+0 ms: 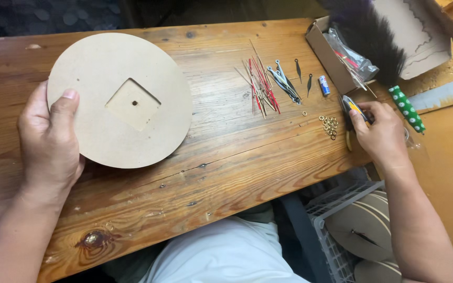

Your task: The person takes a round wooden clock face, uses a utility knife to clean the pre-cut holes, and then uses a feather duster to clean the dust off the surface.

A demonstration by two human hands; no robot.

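My two hands on the plank worktop point(226, 173), one on a disc, one on pliers.

My left grip point(48, 139) clamps the fibreboard disc point(119, 99) by its left rim, thumb on top; my right grip point(378, 131) is closed on yellow-handled pliers point(351, 107) beside brass rings point(330, 126). Beyond lie thin hands point(263, 84) and an open cardboard box point(331, 55).

Craft workshop: worn wooden bench point(226, 157), scattered clock hands point(268, 84).
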